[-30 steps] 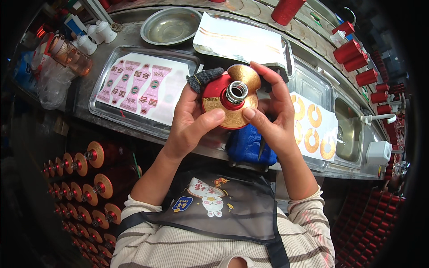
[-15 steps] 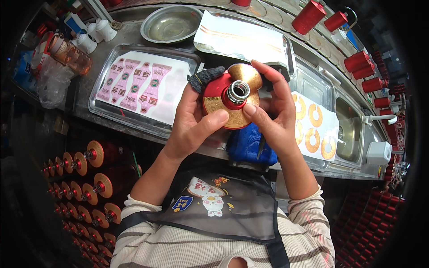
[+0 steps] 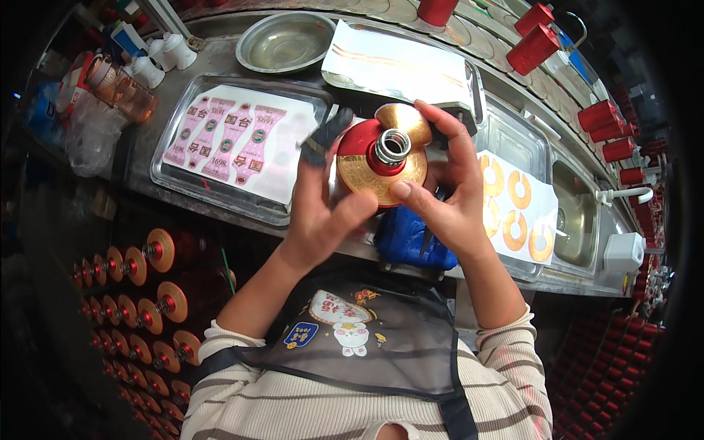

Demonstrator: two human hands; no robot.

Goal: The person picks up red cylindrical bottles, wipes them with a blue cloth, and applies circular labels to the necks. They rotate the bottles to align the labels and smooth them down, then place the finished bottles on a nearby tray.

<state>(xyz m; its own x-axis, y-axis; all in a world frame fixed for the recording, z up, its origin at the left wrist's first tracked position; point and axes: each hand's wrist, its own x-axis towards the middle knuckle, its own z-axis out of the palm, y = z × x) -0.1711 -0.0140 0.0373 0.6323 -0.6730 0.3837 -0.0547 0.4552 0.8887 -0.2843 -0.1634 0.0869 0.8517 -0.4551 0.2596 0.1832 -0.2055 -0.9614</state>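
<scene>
In front of me a red bottle (image 3: 356, 142) is tipped so its bare metal screw neck (image 3: 392, 147) points up at me. A gold ring-shaped label (image 3: 367, 179) lies around its shoulder, and one gold end bulges away from the surface at the top. My right hand (image 3: 456, 216) is closed around the bottle's right side, thumb on the label near the neck, index finger by the raised end. Slightly blurred, my left hand (image 3: 315, 224) is open at the left side. Its thumb meets the lower label edge; the finger in a black cover (image 3: 326, 137) stands apart from the bottle.
More gold ring labels (image 3: 519, 189) lie on a white sheet to the right, beside a sink (image 3: 576, 213). Pink printed labels (image 3: 227, 139) lie on a tray at left. A blue cloth-like pad (image 3: 414, 238) sits below the bottle. Several labelled bottles (image 3: 170, 301) are stacked lower left.
My left hand's covered finger has lifted off the bottle's shoulder, and its thumb has slid down to the label's lower edge. My right hand still holds the bottle.
</scene>
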